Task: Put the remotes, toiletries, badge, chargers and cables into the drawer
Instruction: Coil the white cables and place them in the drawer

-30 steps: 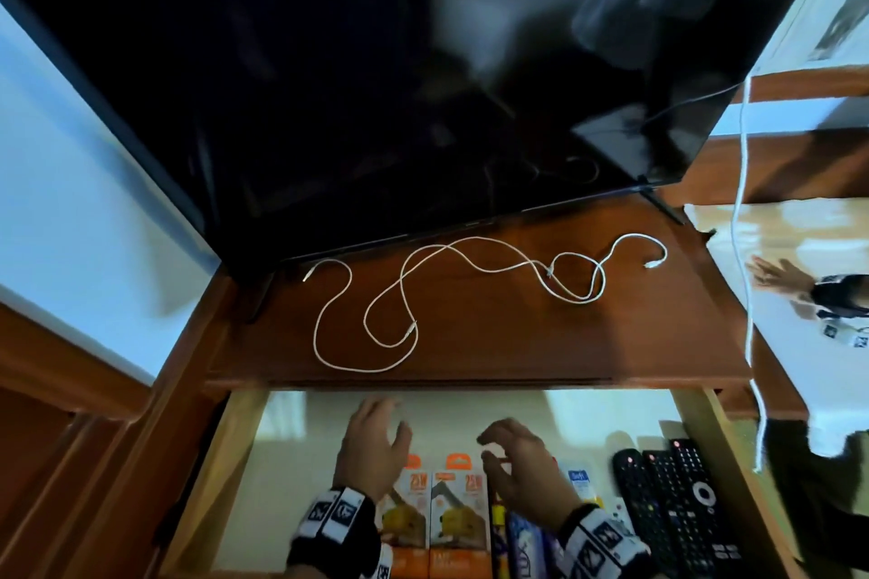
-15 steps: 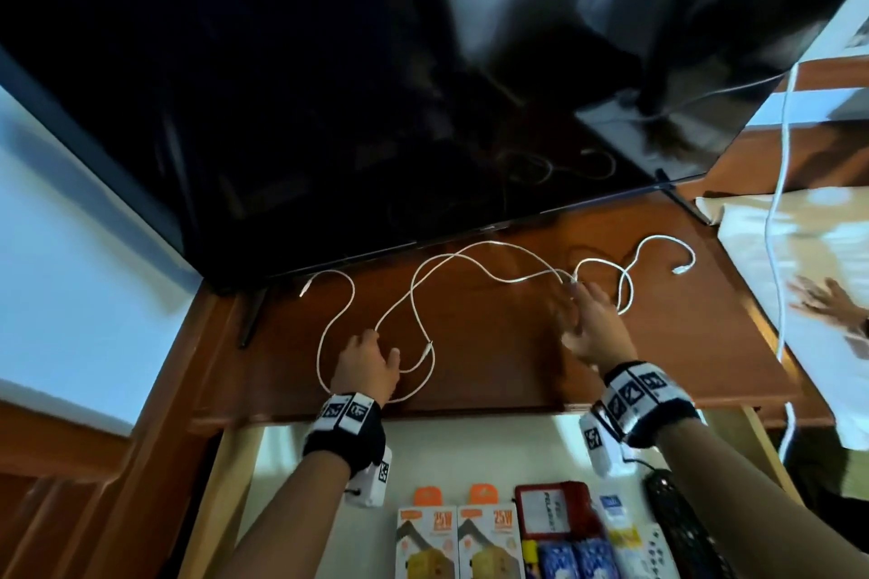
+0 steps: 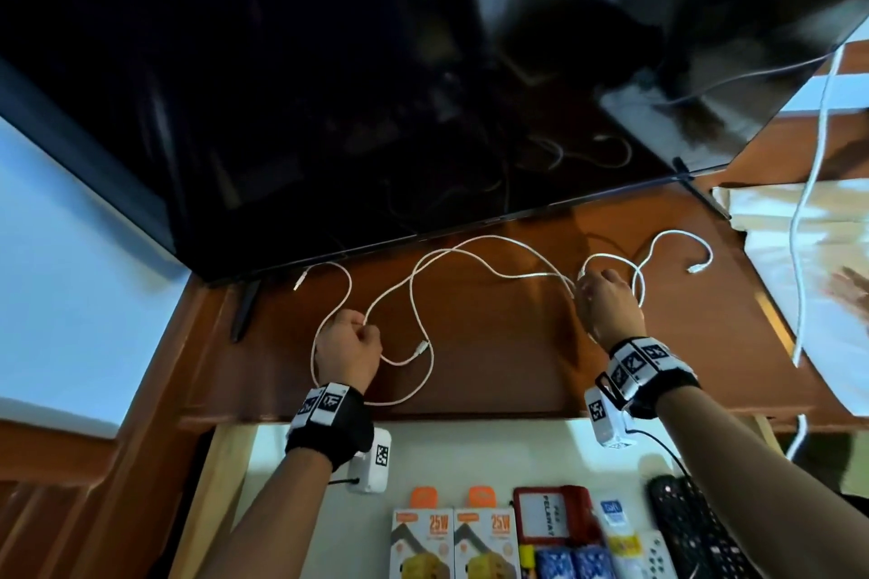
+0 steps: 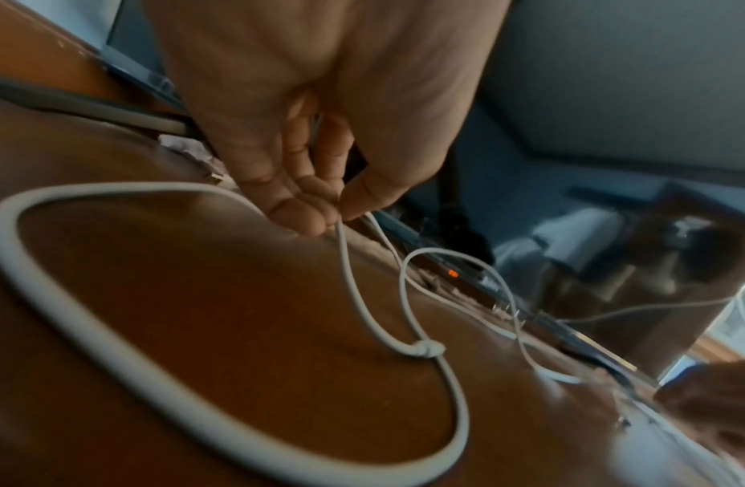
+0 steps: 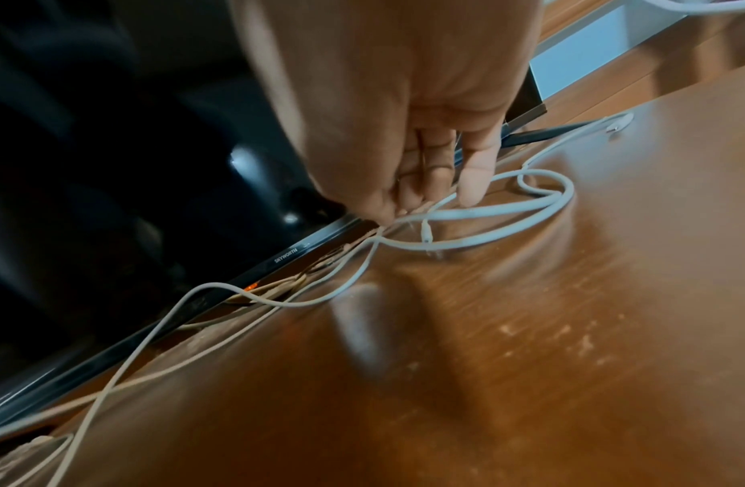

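Both hands are working the white cables (image 3: 470, 244) that are sprawling in loose loops across the wooden tabletop (image 3: 493, 353), just in front of the dark TV (image 3: 376, 85). The left hand (image 3: 348, 353) is curling down over a loop near the front edge, and from the left wrist view its thumb and fingertips (image 4: 304, 211) are pinching a thin strand. The right hand (image 3: 609, 306) is further back and to the right, its fingertips (image 5: 471, 187) pressing together on strands where several loops are crossing; whether one cable or two are caught there, I cannot tell. Below the tabletop the drawer (image 3: 470, 451) is standing open, with the charger boxes (image 3: 454, 541), a red badge holder (image 3: 550, 517) and the remotes (image 3: 696, 527) already lying along its near side. To do this well, I would say the person should be gathering rather than yanking: drawing the two pinched points towards each other so the slack is folding into a bundle, and lifting only when the far plug (image 3: 695, 268) is trailing free. The strands are limp and overlapping, so they are likely to be snagging on each other or on the TV foot (image 3: 244, 310). Another white cord (image 3: 809, 202) is hanging at the right; it looks separate and is best left out of the bundle.
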